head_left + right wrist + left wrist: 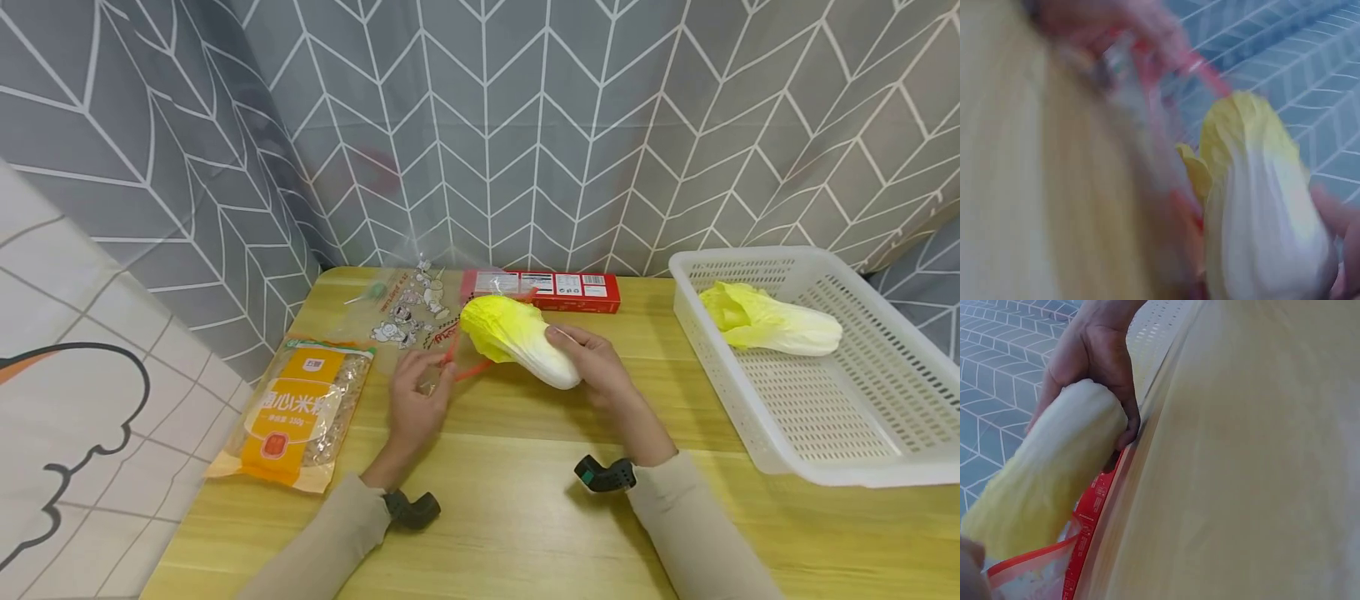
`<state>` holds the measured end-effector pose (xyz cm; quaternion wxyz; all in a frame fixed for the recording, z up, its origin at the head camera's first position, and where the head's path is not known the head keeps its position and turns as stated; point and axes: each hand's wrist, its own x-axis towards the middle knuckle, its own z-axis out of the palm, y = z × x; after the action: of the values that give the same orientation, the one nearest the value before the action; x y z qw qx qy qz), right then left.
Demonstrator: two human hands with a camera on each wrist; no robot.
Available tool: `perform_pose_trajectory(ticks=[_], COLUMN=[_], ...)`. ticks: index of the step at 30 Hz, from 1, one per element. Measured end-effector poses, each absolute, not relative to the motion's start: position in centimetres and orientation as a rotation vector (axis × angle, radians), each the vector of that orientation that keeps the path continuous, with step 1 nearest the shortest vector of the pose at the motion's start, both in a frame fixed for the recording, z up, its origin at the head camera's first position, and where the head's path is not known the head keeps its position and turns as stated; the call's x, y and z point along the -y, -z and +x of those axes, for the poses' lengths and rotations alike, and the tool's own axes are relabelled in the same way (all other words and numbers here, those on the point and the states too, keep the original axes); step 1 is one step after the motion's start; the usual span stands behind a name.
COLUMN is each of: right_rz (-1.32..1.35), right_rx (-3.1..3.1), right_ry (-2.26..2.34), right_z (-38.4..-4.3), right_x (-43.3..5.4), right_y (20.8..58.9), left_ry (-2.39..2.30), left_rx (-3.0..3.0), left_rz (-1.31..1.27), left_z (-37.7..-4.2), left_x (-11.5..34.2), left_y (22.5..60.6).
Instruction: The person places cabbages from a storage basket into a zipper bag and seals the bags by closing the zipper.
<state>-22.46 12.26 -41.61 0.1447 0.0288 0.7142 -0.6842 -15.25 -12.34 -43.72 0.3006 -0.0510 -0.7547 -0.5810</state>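
Observation:
My right hand (596,362) grips a napa cabbage (517,337) by its white base, its yellow leafy end pointing left. In the left wrist view the fingers wrap around the base of the cabbage (1054,469). My left hand (420,396) pinches the red-edged mouth of a clear plastic bag (412,308) with cartoon prints. That bag lies toward the back of the table. The cabbage's leafy end is at the bag's mouth; whether any of it is inside, I cannot tell. In the right wrist view, the leaf tips of the cabbage (1260,206) stand near the red edge.
A white perforated basket (772,425) on the right holds another napa cabbage (780,321). An orange-labelled food packet (300,412) lies at the left. Behind the held cabbage is a long red box (577,289). A grey patterned curtain (517,125) hangs behind the wooden table (510,508).

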Motion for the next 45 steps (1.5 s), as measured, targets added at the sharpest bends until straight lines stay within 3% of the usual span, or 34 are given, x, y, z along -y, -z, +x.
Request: perform_pose_trajectory(ticks=[6, 13, 17, 27, 32, 37, 45], right_rz=[-0.338, -0.584, -0.453, 0.252, 0.343, 0.106, -0.552], right_rx=[-2.521, -2.761, -2.778, -2.253, -1.917, -2.117, -2.515], right_ry=[1.708, 1.598, 1.688, 2.146, 2.231, 2.079, 1.744], right_z=[-21.6, -21.0, -20.8, -21.1, -20.8, -20.6, -20.6], right_x=[-11.2, -10.2, -9.8, -9.3, -8.6, -8.4, -8.6], right_y=[42.0, 41.9, 41.6, 41.1, 41.0, 42.0, 43.7], left_ry=[1.69, 1.637, 1.584, 1.537, 1.561, 1.578, 1.574], left_rx=[1.945, 1.933, 1.922, 1.985, 2.025, 2.016, 1.956], left_rz=[0.018, -0.122, -0.205, -0.318, -0.296, -0.228, -0.187], left_z=[-15.1, -14.9, -15.1, -16.5, -16.3, -16.0, -14.8], left_x=[12.4, 12.3, 12.3, 12.7, 12.4, 11.9, 11.6], left_y=[43.7, 43.5, 44.1, 46.8, 46.7, 45.8, 43.5])
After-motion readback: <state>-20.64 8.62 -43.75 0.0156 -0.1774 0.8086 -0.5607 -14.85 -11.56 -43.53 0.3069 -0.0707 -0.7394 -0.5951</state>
